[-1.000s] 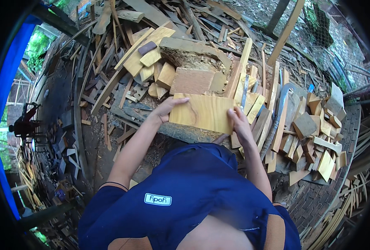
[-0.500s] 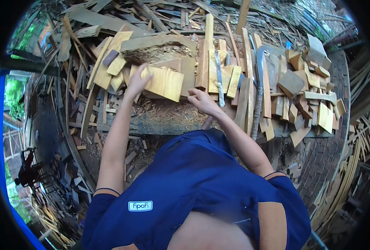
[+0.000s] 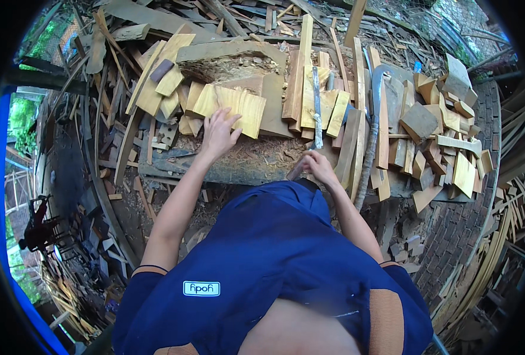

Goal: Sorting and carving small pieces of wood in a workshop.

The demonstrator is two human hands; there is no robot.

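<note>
My left hand [image 3: 220,135] lies with spread fingers on the lower edge of a pale yellow wooden board [image 3: 233,103], which tilts on the bench. Close to my body, my right hand [image 3: 320,167] is closed at the upper end of a short brown handle-like piece [image 3: 297,171]; what it belongs to is hidden. Just beyond those fingers is the near end of a long, narrow, whitish-stained strip [image 3: 317,103], lying over yellow wood blocks [image 3: 337,113]. Left of the board, a dark purplish block [image 3: 161,70] rests on other yellow offcuts [image 3: 169,81].
A hollowed, rough log section [image 3: 227,56] sits behind the board. Wood shavings cover the workbench [image 3: 227,171]. At right, a curved grey bar [image 3: 369,130] stands beside a heap of cut blocks [image 3: 419,120], with a pale wooden mallet-like piece [image 3: 458,143] on it. Scrap wood surrounds everything.
My left hand has slid from the board's upper left to its lower edge, fingers spreading. My right hand has moved nearer my body and closed on the brown piece. The board has turned slightly.
</note>
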